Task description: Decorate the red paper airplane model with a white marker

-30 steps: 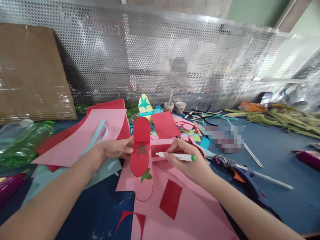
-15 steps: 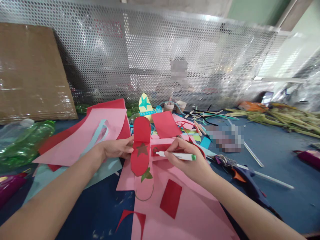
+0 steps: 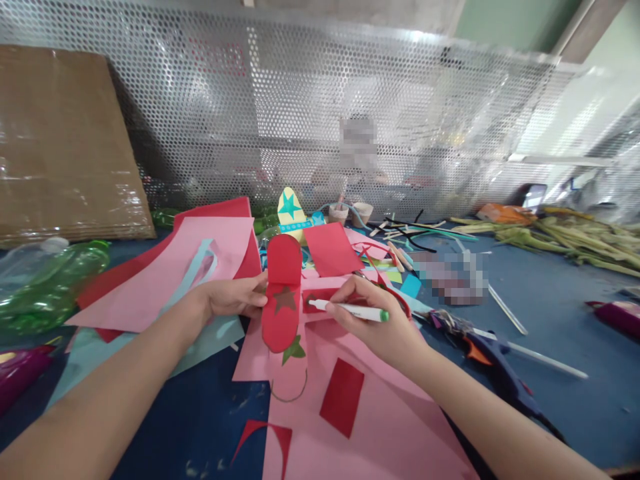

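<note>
My right hand grips a white marker with a green end. Its tip touches a small red paper strip, where a dark round mark shows. At the left edge of a red rounded paper cutout, my left hand has its fingers bent against it; whether they pinch the edge is hard to see. The cutout has a brown star and a folded upper flap. Below it, a green star and a curved line are drawn on the pink sheet.
Red scraps lie on the pink sheet. A blue glue gun rests at right, near clear sticks. Green plastic bottles and cardboard stand left. A yellow cutout with a teal star and small cups are behind.
The marker tip has moved slightly left and up on the red strip, and the dark spot there looks more filled. My left hand stays in place.
</note>
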The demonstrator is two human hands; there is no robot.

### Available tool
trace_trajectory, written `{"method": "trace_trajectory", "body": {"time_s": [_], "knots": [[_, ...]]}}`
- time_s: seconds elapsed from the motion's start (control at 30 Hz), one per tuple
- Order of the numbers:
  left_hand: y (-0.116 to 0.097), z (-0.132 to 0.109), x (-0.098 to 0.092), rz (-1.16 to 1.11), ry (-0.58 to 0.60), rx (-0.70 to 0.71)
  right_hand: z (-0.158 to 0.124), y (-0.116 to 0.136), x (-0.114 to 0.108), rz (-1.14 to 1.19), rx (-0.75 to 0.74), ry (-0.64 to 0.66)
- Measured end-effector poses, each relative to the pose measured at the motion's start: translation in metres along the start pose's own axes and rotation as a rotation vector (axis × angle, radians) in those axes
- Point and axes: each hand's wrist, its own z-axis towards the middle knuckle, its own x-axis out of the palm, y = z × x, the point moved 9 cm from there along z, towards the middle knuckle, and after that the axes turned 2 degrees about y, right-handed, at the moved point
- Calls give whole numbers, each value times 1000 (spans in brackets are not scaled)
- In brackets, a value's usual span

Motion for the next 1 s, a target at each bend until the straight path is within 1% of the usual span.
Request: {"method": "trace_trajectory", "body": {"time_s": [0.27, 0.4, 0.6, 0.73, 0.87, 1.0], "knots": [[0, 0, -1, -1, 8, 17, 0, 0, 0, -13, -3, 4], [1, 1, 0, 2, 16, 19, 0, 0, -2, -34, 6, -17], [-2, -1, 1, -16, -6, 19, -1, -4, -7, -44, 26, -69], [-3, -1, 2, -19, -6, 18, 0, -4, -4, -44, 18, -35], [-3, -1, 1, -28, -12, 23, -1, -4, -7, -50, 22, -62], [-2, -1, 0, -34, -2, 28, -1, -3, -2, -46, 18, -10]]}}
